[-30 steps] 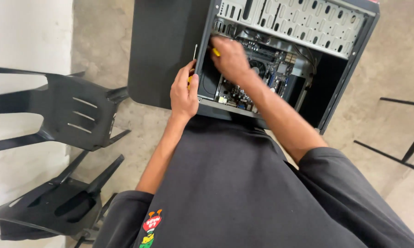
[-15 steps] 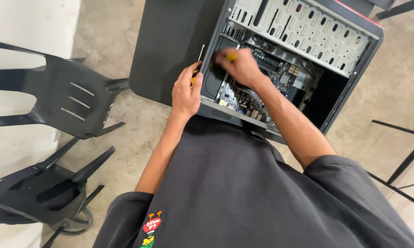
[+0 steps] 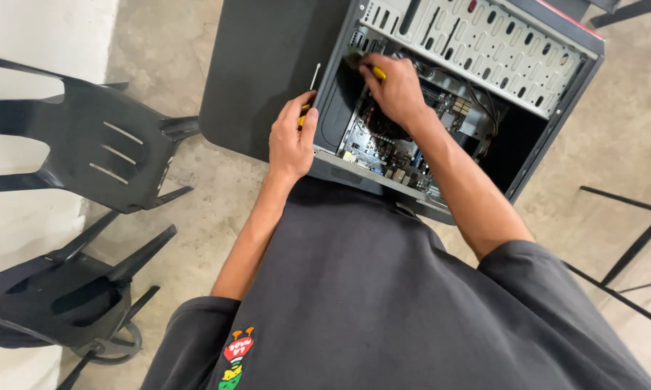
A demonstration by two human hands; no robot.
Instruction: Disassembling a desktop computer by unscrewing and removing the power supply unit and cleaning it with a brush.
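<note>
Open computer case [image 3: 484, 50] lying on its side straight ahead, right hand [image 3: 396, 88] deep inside gripping a yellow-handled tool [image 3: 377, 72], left hand [image 3: 291, 139] at the near rim, clasping a screwdriver [image 3: 312, 81] pointing away.

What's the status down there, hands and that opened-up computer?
Left hand gripping a screwdriver at the case edge. Right hand inside the open computer case, yellow item in its fingers. Circuit board exposed; cables close by.
</note>
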